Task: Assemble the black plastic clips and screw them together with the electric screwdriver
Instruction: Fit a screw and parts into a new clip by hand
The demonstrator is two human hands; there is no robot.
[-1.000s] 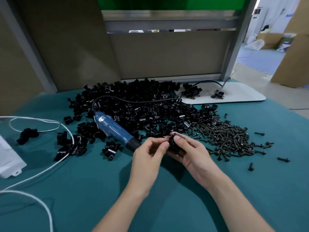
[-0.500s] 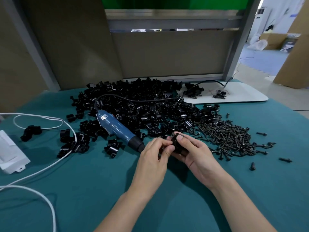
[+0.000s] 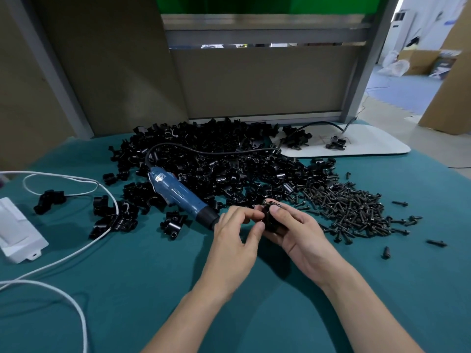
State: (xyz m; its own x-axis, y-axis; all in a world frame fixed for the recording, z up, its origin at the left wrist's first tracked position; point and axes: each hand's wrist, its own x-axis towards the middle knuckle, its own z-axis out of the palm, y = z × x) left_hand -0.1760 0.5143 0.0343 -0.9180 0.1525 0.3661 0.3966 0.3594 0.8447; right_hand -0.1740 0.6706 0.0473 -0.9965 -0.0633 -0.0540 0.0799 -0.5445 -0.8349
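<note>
The pile of clips [image 3: 219, 159] lay on the table [image 3: 127, 301], toward its far side. The screwdriver [image 3: 178, 194] rested on the pile's near left edge, its cord running back over the pile. The heap of screws [image 3: 344, 207] spread right of the pile, touching it. A board [image 3: 377, 146] lay behind and right of the pile. A box [image 3: 15, 233] sat far left of it, with a cable [image 3: 66, 251] between. Just before the pile, the left hand [image 3: 234, 240] and right hand [image 3: 298, 233] held one clip [image 3: 270, 220].
</note>
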